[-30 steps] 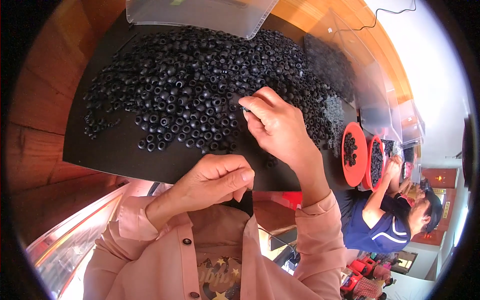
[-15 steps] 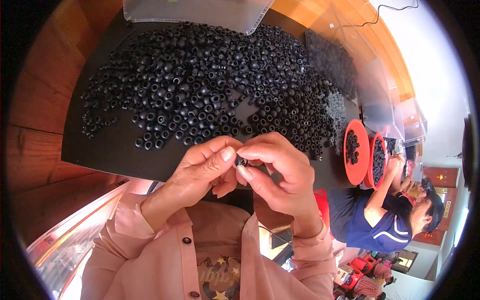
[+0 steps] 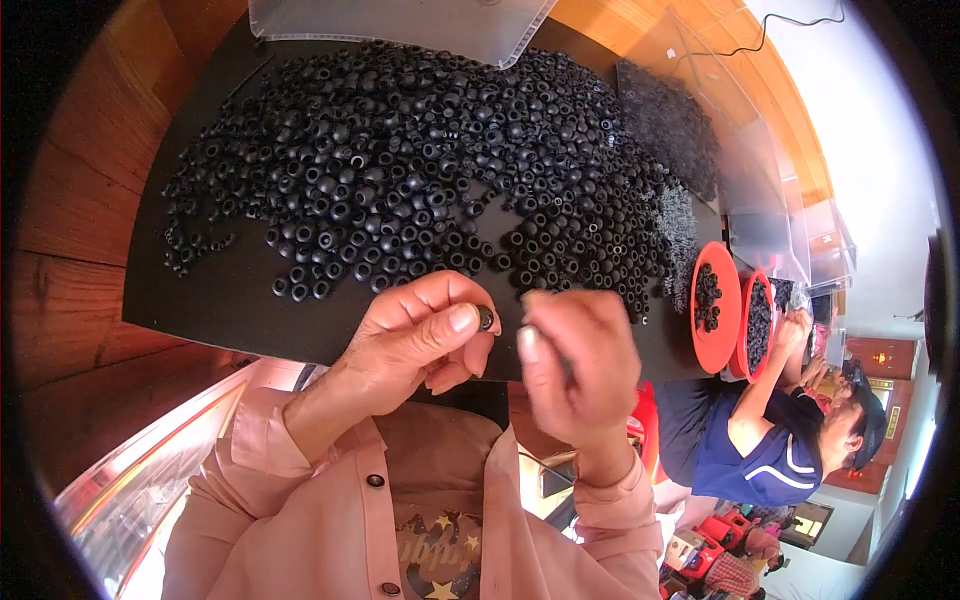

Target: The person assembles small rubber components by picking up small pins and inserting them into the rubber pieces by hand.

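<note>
A big heap of small black rubber rings point(image 3: 420, 160) covers a black mat point(image 3: 210, 300) on a wooden table. My left hand point(image 3: 420, 335) is over the mat's near edge and pinches one black ring point(image 3: 486, 318) between thumb and fingers. My right hand point(image 3: 575, 365) hangs just to the right of it, blurred, fingers curled with the thumb up. I cannot tell whether the right hand holds anything. The two hands are a small gap apart.
A clear plastic tray point(image 3: 400, 20) lies at the far edge of the mat. Two red bowls point(image 3: 715, 310) with black pieces stand at the right, where another person in a blue shirt point(image 3: 760, 440) works. Wooden tabletop point(image 3: 70, 200) shows at the left.
My right hand came back from the heap to my left hand, the two met at the mat's near edge, and now they have drawn slightly apart with the ring in the left.
</note>
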A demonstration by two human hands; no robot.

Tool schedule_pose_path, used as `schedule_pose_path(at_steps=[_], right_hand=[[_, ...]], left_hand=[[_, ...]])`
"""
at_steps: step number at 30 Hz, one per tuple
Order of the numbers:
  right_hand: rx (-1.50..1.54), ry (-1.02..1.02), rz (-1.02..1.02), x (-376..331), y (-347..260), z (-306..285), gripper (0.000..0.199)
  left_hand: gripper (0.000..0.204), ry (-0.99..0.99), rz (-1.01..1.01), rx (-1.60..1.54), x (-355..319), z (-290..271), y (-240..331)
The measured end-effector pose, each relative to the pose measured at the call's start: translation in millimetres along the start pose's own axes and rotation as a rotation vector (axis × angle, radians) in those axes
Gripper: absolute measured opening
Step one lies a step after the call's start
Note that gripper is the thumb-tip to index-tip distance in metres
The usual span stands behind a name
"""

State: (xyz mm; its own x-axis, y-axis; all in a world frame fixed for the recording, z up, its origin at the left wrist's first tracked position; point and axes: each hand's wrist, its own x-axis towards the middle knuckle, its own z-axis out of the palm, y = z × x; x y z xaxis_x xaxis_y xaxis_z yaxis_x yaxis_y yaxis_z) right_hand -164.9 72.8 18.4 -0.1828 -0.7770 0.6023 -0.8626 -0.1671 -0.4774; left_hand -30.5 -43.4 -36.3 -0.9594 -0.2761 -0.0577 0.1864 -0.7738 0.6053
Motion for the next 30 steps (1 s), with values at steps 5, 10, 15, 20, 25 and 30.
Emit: schedule_pose_path(at_steps=[5,10,15,20,25,30], right_hand=[[0.045,-0.166,0.003,-9.0,-0.6,1.3,0.024],[-0.067,-0.083,0.186,10.2,27.9,-5.5,0.02],[-0.192,-0.213,0.116,34.7,69.0,3.0,0.02],[-0.393,-0.379,0.025,57.2,74.1,23.4,0.017],[-0.569,-0.481,-0.071,65.2,76.1,29.9,0.011],[-0.552,-0.459,-0.099,68.4,70.1,31.2,0.007]], left_hand=[[0.022,-0.025,0.011,0.128,-5.5,4.6,0.8],[0.033,-0.03,0.035,0.181,-3.8,4.4,-2.3],[0.029,-0.03,-0.019,0.201,6.8,7.3,-1.5],[0.027,-0.038,-0.054,0.179,10.0,5.7,0.3],[0.028,-0.038,-0.07,0.173,9.5,5.2,1.7],[0.028,-0.051,-0.051,0.152,9.1,4.1,1.2]])
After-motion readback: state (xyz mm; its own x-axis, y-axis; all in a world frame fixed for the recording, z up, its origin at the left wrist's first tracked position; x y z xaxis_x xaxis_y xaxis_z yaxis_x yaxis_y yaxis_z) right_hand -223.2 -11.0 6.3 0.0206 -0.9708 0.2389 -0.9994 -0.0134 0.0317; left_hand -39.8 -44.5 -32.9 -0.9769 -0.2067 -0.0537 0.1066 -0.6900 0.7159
